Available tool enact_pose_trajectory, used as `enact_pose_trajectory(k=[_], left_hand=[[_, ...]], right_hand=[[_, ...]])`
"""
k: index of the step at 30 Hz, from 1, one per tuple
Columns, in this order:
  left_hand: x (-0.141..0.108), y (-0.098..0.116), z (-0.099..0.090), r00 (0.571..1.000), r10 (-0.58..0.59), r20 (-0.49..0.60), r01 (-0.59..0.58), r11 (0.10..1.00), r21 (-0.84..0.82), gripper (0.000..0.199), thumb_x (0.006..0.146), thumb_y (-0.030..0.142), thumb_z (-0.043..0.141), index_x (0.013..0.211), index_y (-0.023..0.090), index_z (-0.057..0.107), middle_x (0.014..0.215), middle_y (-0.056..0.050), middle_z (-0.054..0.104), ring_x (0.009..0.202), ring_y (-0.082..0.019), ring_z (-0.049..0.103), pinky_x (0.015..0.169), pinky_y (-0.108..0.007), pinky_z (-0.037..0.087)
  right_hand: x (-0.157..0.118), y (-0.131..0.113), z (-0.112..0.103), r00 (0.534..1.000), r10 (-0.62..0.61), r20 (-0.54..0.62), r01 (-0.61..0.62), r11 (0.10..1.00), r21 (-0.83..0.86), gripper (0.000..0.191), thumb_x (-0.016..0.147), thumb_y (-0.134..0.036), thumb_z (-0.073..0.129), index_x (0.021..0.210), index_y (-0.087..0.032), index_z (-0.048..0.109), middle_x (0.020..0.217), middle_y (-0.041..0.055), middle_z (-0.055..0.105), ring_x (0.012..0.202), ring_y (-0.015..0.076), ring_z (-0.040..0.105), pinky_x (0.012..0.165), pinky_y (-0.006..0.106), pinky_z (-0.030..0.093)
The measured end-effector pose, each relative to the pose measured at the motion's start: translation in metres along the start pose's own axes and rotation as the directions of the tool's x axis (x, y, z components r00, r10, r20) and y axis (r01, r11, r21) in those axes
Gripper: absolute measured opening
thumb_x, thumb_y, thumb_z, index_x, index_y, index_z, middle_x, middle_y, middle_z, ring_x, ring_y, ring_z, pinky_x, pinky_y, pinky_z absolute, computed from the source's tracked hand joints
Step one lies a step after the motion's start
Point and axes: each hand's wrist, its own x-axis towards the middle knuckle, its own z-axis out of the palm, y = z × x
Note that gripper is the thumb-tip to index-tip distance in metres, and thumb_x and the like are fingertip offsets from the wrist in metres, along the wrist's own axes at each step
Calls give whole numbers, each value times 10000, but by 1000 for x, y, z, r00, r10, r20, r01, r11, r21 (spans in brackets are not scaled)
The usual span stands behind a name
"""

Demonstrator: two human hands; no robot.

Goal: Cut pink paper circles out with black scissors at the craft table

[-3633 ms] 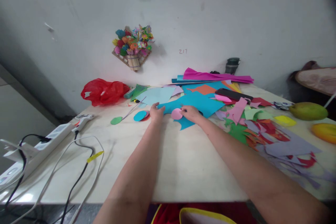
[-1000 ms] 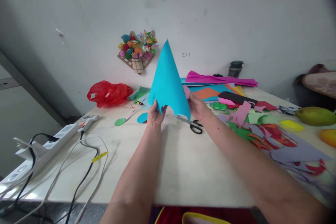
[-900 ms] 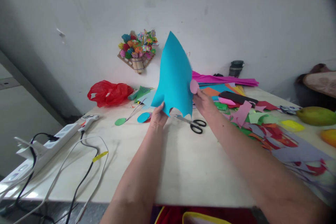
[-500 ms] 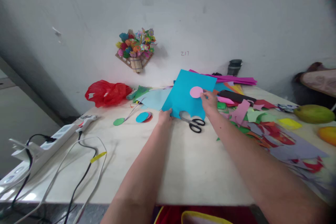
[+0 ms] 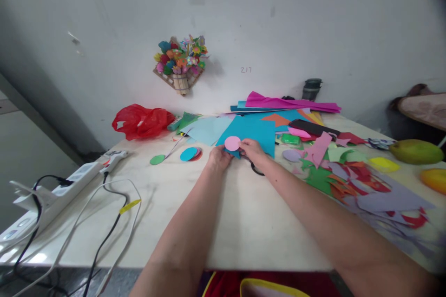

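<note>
A pink paper circle (image 5: 232, 143) lies over the near left corner of a blue paper sheet (image 5: 249, 129). My right hand (image 5: 253, 150) pinches the circle's right edge. At the circle's left, my left hand (image 5: 219, 158) has its fingers closed on the corner of the blue sheet. Black-handled scissors (image 5: 257, 170) lie partly hidden beneath my right hand and wrist. Left of my hands are a small stack of cut circles, blue on top (image 5: 188, 154), and a green circle (image 5: 157, 159) with a thin strip beside it.
Paper scraps (image 5: 318, 178), a black phone (image 5: 313, 128) and a mango (image 5: 416, 151) are on the right. A red plastic bag (image 5: 142, 122) sits at the back left. A white power strip (image 5: 75, 185) and loose cables occupy the left side.
The blue sheet has come down and turned, now lying flatter. My right hand has moved left and nearer with the pink circle, to beside my left hand, now covering much of the scissors.
</note>
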Motion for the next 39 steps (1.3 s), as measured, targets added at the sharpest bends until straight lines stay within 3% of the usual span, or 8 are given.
enact_pose_trajectory(k=[12,23,29,34,39], left_hand=[[-5,0,1,997,-38,67,40,999,-35,333,863,119,337,1119,45,537,883,-163,665,809,-246,670,695,-375,559],[-6,-1,-1,993,-55,105,59,998,-32,303,871,149,323,1068,66,538,865,-158,655,876,-278,652,754,-453,544],[-5,-2,-1,994,-43,104,48,998,-46,302,866,145,334,1063,62,548,885,-161,651,849,-264,652,738,-414,543],[-6,-2,0,997,-14,77,16,1000,-23,219,885,165,396,998,88,567,771,-100,640,693,-207,640,691,-361,547],[-4,-6,0,999,37,11,-37,997,66,162,836,42,483,959,109,566,756,-65,640,664,-170,637,683,-301,545]], right_hand=[[4,9,-1,995,-100,5,100,988,-119,175,764,-235,557,601,-173,573,550,-17,574,461,84,454,468,203,351],[8,14,-1,991,-115,61,126,964,-233,231,777,-233,549,553,-179,572,486,-12,565,416,88,425,452,218,335],[9,15,-1,991,-121,65,134,953,-272,244,785,-243,537,552,-179,571,497,-8,577,412,86,427,453,215,343],[11,16,-2,989,-136,59,147,951,-271,237,778,-246,540,555,-177,583,492,-11,576,411,86,431,450,215,343],[12,17,-2,988,-139,67,152,955,-254,222,770,-235,555,560,-172,593,484,-12,577,412,81,436,452,210,350]])
